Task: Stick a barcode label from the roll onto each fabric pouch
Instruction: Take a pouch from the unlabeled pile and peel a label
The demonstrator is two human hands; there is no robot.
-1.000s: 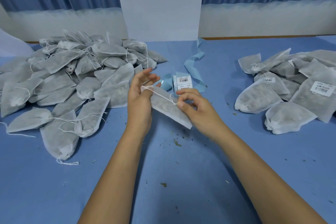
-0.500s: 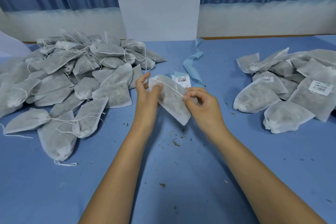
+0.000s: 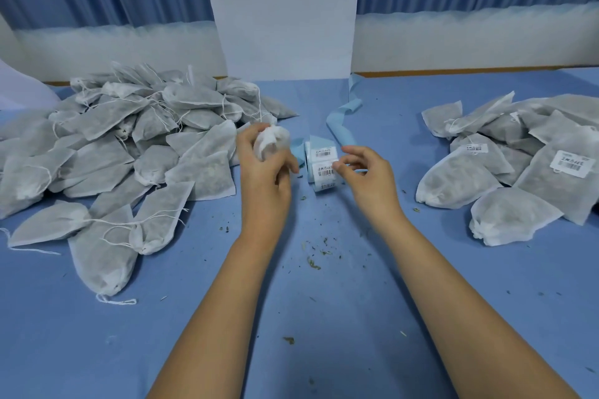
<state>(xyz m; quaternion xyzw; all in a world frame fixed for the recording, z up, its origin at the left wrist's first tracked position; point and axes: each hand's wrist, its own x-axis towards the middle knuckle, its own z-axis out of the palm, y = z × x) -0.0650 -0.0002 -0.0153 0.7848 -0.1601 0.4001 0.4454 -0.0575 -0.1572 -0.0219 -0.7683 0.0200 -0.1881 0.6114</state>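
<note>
left hand [image 3: 265, 172] is closed around a bunched white pouch [image 3: 270, 143], held above the blue table [image 3: 324, 317] just left of the label roll [image 3: 322, 168]. right hand [image 3: 364, 173] is loosely curled with thumb and forefinger apart, thumb tip at the roll's right edge, nothing gripped. blue backing strip [image 3: 340, 125] is trailed behind the roll. unlabelled pouch heap [image 3: 129, 146] is seen at left, labelled heap [image 3: 518, 168] at right. herb crumbs [image 3: 314, 256] are scattered between the forearms.
</note>
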